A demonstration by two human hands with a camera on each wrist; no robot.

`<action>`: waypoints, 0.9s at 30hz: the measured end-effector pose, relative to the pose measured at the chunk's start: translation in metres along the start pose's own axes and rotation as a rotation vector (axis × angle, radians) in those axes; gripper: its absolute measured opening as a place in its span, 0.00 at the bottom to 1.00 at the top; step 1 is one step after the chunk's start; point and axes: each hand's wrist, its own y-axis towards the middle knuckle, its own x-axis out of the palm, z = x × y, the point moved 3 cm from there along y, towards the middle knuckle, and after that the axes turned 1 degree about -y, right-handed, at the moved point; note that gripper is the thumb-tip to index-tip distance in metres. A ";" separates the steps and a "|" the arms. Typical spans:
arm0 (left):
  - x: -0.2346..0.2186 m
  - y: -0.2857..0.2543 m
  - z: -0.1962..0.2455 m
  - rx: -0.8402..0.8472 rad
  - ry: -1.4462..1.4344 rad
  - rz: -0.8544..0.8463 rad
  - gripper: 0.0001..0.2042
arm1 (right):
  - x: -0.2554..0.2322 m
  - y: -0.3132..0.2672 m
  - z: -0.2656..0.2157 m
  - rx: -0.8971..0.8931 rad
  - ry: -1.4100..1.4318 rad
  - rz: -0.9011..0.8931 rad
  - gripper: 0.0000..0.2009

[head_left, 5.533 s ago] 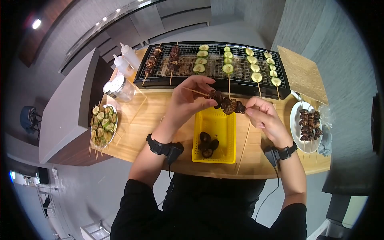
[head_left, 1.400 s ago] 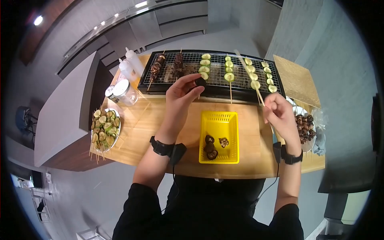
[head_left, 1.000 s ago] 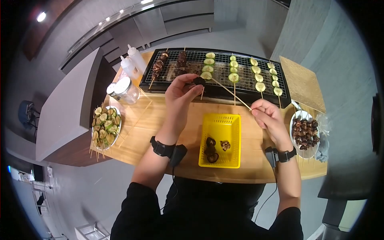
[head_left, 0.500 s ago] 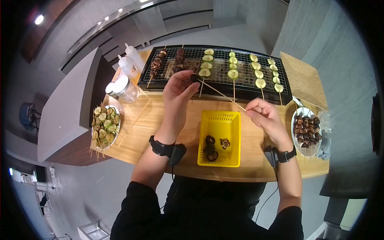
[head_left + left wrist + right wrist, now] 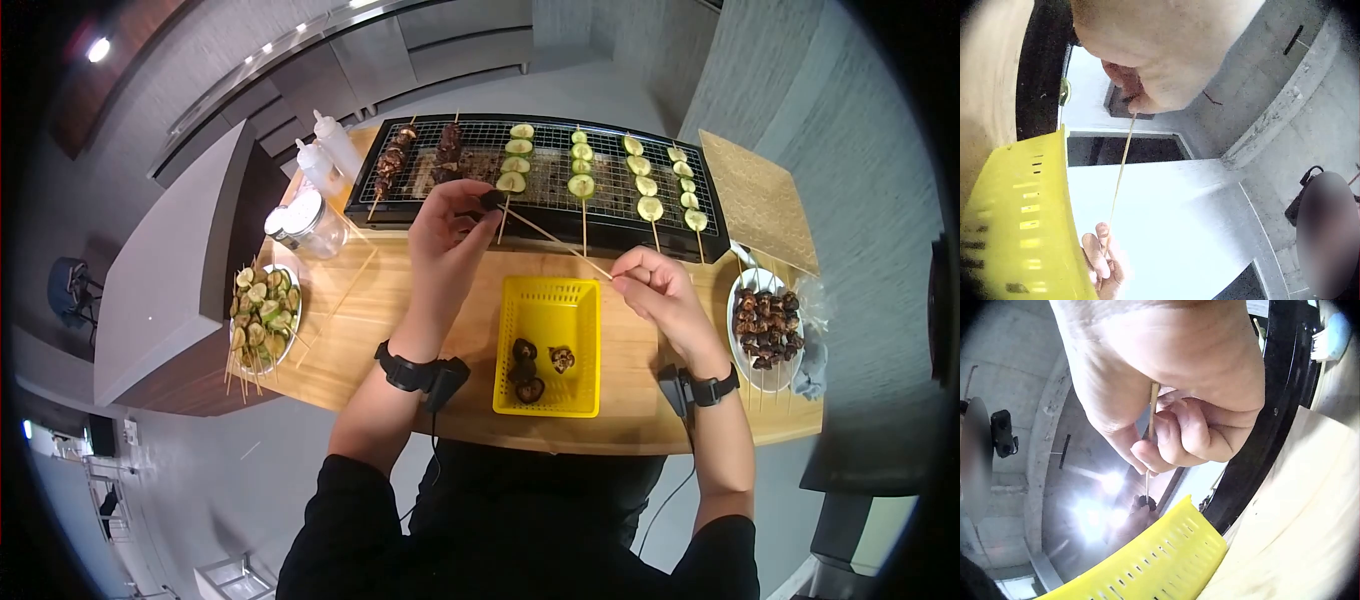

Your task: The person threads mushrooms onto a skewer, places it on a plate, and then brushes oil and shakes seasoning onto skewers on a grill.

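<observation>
In the head view my left hand point(image 5: 447, 228) pinches a dark mushroom point(image 5: 492, 200) between thumb and fingertips, above the near edge of the grill. My right hand point(image 5: 665, 300) grips a thin bamboo skewer point(image 5: 560, 243) near its lower end. The skewer slants up to the left, with its tip right at the mushroom. In the right wrist view, curled fingers point(image 5: 1169, 437) wrap the skewer, and the mushroom shows small beyond them. Below the hands stands a yellow basket point(image 5: 590, 345) holding several dark mushrooms point(image 5: 525, 372), one lying apart with its pale underside up.
Behind the hands runs a black grill point(image 5: 620, 232) bearing mushroom and zucchini skewers. A plate point(image 5: 737, 343) of mushroom skewers lies right, a plate point(image 5: 293, 335) of zucchini skewers left. Jars point(image 5: 318, 225) and squeeze bottles point(image 5: 337, 145) stand back left; loose skewers point(image 5: 340, 300) lie on the table.
Earlier both hands held a skewer loaded with mushrooms. Later the left hand holds one mushroom, and the right hand swings a bare skewer from pointing over the grill round to that mushroom.
</observation>
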 end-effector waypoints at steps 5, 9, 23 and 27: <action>0.000 0.001 -0.001 0.012 0.020 -0.019 0.16 | 0.001 -0.002 -0.004 0.003 -0.004 0.013 0.01; -0.002 0.002 -0.003 0.036 0.038 -0.007 0.15 | 0.002 -0.001 -0.003 -0.052 -0.022 0.049 0.02; -0.003 0.004 0.007 -0.082 -0.133 0.044 0.13 | 0.000 0.001 0.002 -0.108 -0.030 0.097 0.03; -0.007 0.003 0.003 -0.153 -0.267 0.040 0.12 | 0.000 -0.002 -0.005 -0.052 0.006 0.071 0.02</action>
